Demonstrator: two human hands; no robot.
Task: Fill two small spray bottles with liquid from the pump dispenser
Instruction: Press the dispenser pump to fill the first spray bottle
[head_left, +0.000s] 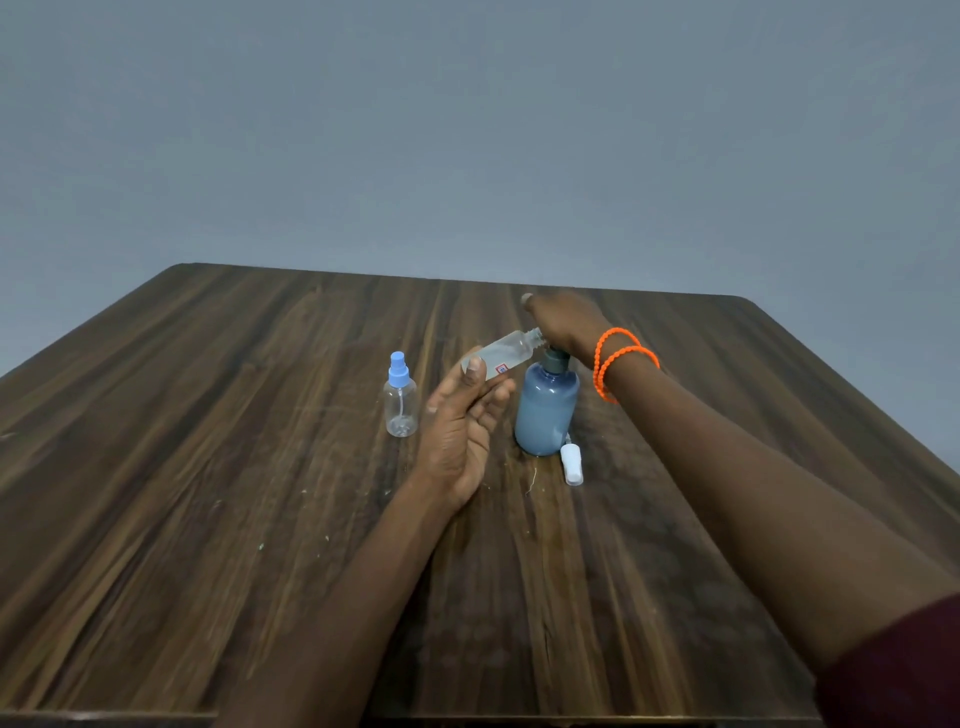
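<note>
Head view looks down on a dark wooden table (260, 467) set against a plain grey-blue wall (467, 130). Both forearms reach in from the lower edge.

The left hand (462, 426) is raised above the table with the palm turned up, and its thumb and curled fingers grip the base end of a small clear bottle (506, 353). That bottle has no cap on, lies tilted nearly on its side, and its open threaded neck points to the right, up against the top of the pump dispenser. A small red-edged sticker shows on its side. How much liquid is in it cannot be told.

The right hand (563, 319) sits on top of the pump dispenser (545, 405), covering the pump head; only the dark collar shows below the palm. Whether the fingers are straight or curled over the head cannot be told from this angle. 2 orange bead bracelets (621, 358) circle the right wrist, and a dark red sleeve (904, 670) shows at the lower right corner.

The dispenser is a round blue bottle standing upright near the middle of the table. Just beside its base, on the near right, a white spray cap (571, 464) lies on its side.

The second spray bottle (401, 402), clear with a light blue spray top fitted, stands upright to the left of the left hand, apart from it. It looks empty.
</note>
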